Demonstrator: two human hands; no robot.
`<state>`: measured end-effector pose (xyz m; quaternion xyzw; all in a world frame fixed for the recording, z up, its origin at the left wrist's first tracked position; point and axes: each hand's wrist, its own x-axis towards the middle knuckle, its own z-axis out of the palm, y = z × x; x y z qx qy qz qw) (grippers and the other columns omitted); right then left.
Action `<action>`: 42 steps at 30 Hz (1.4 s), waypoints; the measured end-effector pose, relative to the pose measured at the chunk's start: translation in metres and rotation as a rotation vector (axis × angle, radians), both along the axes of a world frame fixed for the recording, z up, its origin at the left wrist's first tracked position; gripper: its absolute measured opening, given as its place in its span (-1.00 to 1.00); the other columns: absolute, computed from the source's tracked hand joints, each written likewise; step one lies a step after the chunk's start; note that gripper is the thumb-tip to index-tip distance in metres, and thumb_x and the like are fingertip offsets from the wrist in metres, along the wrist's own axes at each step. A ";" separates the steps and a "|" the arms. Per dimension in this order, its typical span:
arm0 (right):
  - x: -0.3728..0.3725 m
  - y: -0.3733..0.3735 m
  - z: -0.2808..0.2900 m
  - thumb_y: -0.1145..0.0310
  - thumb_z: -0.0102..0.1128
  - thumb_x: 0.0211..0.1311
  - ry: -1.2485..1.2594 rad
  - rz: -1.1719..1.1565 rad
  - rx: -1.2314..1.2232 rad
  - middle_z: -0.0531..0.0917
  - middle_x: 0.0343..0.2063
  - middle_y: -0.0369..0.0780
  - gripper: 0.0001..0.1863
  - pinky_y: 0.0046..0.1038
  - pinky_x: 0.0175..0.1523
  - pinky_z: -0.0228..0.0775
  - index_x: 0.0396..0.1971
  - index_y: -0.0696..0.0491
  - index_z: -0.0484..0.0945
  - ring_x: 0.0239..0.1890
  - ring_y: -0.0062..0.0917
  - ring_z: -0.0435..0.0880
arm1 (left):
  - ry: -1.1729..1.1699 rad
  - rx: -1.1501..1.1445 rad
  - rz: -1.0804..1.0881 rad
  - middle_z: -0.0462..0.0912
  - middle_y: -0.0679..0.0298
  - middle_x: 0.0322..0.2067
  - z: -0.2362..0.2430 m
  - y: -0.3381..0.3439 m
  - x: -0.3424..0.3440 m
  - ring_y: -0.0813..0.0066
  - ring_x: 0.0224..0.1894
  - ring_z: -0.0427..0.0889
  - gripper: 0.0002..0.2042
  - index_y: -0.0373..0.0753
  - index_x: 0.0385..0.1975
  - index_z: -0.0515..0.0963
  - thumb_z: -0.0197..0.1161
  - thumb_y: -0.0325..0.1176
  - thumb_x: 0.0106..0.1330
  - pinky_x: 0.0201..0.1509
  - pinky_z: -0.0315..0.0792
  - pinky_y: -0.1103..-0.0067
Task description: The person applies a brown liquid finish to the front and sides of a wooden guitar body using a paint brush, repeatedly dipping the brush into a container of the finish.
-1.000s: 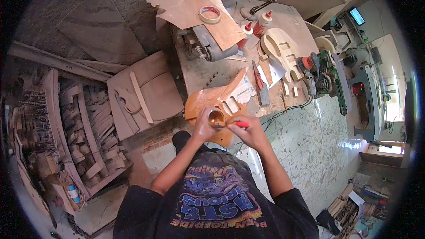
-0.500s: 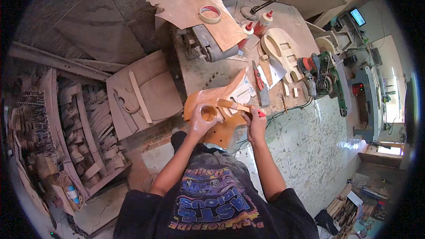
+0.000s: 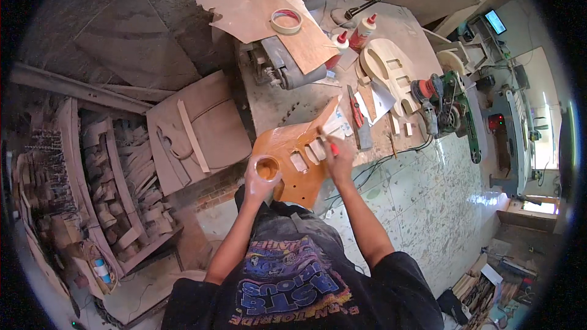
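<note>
Okay, left hand (image 3: 260,187) wrapped round a cup (image 3: 267,168), right hand (image 3: 342,162) gripping a paintbrush (image 3: 334,148), electric guitar body (image 3: 286,141) overhanging the tabletop (image 3: 273,99)'s near edge.

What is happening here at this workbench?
A person holds a clear cup of amber liquid in the left hand and a brush in the right hand, over an orange guitar body. Its surface shines, but the part beyond the right hand looks pale. A second, pale body lies on the table.
</note>
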<state>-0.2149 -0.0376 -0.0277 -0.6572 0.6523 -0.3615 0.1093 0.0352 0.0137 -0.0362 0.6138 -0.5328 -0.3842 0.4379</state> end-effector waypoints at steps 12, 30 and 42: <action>-0.048 -0.030 -0.034 0.40 0.27 0.24 -0.261 -0.135 0.090 0.73 -0.36 -0.06 -0.81 -0.41 -0.13 0.51 -0.24 0.19 0.68 -0.30 -0.40 0.72 | 0.014 -0.006 0.048 0.61 0.14 -0.14 0.009 0.010 0.008 0.34 -0.07 0.62 -0.37 -0.30 0.01 0.42 0.61 -0.40 -0.08 0.12 0.48 0.43; -0.098 -0.099 -0.055 0.28 0.26 0.31 -0.330 -0.150 0.149 0.73 -0.46 -0.18 -0.73 -0.51 -0.21 0.49 -0.26 0.21 0.69 -0.41 -0.60 0.66 | -0.047 -0.023 0.067 0.55 0.16 -0.12 0.016 0.019 0.022 0.33 -0.04 0.59 -0.38 -0.30 0.00 0.40 0.60 -0.44 -0.08 0.13 0.46 0.42; -0.086 -0.120 -0.045 0.38 0.29 0.26 -0.024 0.029 -0.085 0.69 -0.32 -0.03 -0.83 -0.28 -0.13 0.53 -0.22 0.14 0.65 -0.26 -0.16 0.69 | -0.023 0.012 0.085 0.53 0.17 -0.09 0.016 0.032 0.025 0.33 -0.03 0.58 -0.37 -0.28 0.01 0.39 0.60 -0.47 -0.09 0.14 0.46 0.42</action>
